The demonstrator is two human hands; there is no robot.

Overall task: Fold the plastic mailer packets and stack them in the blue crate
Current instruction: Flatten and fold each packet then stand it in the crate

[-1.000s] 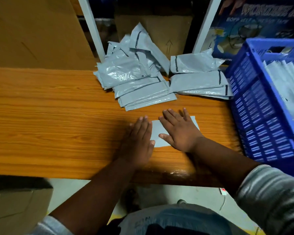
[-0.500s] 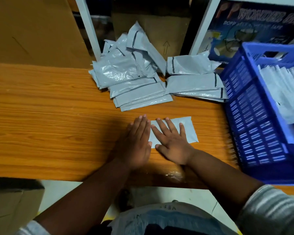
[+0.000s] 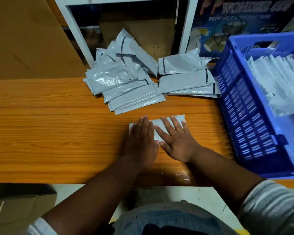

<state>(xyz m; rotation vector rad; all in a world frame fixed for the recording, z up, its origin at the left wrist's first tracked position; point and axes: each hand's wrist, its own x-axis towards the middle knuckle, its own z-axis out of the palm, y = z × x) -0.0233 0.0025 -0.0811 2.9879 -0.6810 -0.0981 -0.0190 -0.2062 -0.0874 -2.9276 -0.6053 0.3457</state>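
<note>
The person is pressing a folded mailer packet (image 3: 157,127) flat on the wooden bench (image 3: 49,129), the left hand (image 3: 141,138) lying with its fingers straight and together, the right hand (image 3: 176,139) with its fingers straight and spread apart. To my eye the job is sitting roughly midway: folded packets (image 3: 278,80) are already filling the blue crate (image 3: 244,119) at the right, while a loose pile of mailers (image 3: 134,82) is waiting just beyond the hands. The one under the palms is looking ready to go in next.
</note>
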